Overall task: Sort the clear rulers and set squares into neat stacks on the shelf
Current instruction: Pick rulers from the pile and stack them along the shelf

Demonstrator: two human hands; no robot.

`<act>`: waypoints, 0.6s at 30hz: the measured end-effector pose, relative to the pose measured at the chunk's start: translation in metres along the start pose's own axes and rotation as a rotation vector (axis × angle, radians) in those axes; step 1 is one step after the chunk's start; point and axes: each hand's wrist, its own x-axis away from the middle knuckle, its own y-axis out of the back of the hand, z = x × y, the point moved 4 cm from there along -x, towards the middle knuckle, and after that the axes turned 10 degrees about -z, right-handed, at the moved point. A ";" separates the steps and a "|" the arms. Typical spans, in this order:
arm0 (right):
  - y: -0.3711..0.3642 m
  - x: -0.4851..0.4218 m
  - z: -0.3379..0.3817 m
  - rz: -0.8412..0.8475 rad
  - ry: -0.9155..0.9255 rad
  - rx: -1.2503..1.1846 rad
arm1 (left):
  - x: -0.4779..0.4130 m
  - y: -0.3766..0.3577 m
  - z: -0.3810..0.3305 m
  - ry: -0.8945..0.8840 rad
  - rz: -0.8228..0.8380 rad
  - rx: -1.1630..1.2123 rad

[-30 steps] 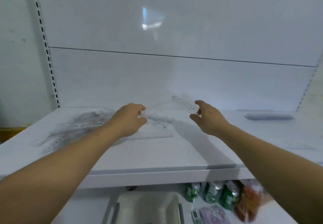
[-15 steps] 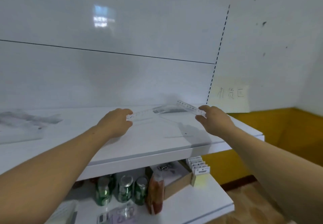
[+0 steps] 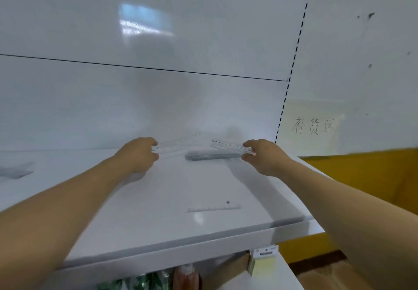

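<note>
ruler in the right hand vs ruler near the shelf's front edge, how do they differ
The held ruler is pinched in the right hand, raised; the front ruler lies flat, untouched. The held ruler's numbers show plainly; the front ruler's marks are faint. Both are clear.

Clear rulers (image 3: 230, 147), black numerals; white shelf (image 3: 172, 199)

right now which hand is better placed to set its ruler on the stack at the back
Right, probably: the right hand holds its ruler above the stack; the left hand is off its left end.
</note>
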 end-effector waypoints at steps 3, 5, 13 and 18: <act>-0.016 -0.027 -0.003 0.065 0.040 -0.023 | -0.016 -0.009 0.000 0.011 0.005 0.022; -0.025 -0.041 -0.001 0.095 0.086 -0.042 | -0.019 -0.015 -0.001 0.010 -0.004 0.044; -0.062 -0.081 0.000 0.183 0.247 -0.081 | -0.015 -0.022 -0.004 0.048 -0.087 0.087; -0.068 -0.089 -0.005 0.192 0.360 -0.077 | -0.008 -0.027 -0.023 0.083 -0.106 0.099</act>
